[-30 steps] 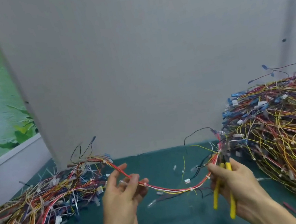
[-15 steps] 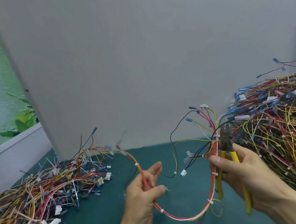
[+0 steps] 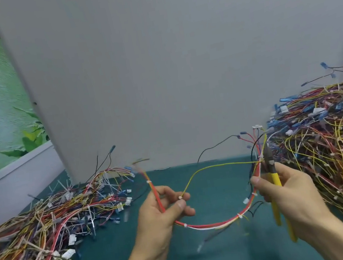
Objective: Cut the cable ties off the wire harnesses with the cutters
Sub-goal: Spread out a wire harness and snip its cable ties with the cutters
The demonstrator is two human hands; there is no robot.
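A loose heap of wires (image 3: 47, 226) lies along the left edge of the green tabletop (image 3: 224, 253). It looks like the pile of finished pieces, set apart from the work in hand.

Above the middle of the tabletop, near its front edge, the left hand (image 3: 163, 215) grips one end of a wire harness (image 3: 213, 224). Its fingers (image 3: 168, 191) are curled round the red bundle and pinch the end of a stray yellow wire (image 3: 216, 166). The harness sags in a curve between the two hands, probably held this way so that its white cable ties (image 3: 239, 216) show one after another.

The right hand (image 3: 291, 192) steadies the other end with its thumb and is wrapped round the yellow handles of the cutters (image 3: 274, 179). The dark tip points up at a tie near the top of that end. Whether the blades already touch it is too small to tell. One hand doing both jobs keeps the tie steady for the cut.

A taller heap (image 3: 334, 139) fills the right edge, close to the cutting hand, likely the harnesses waiting their turn.
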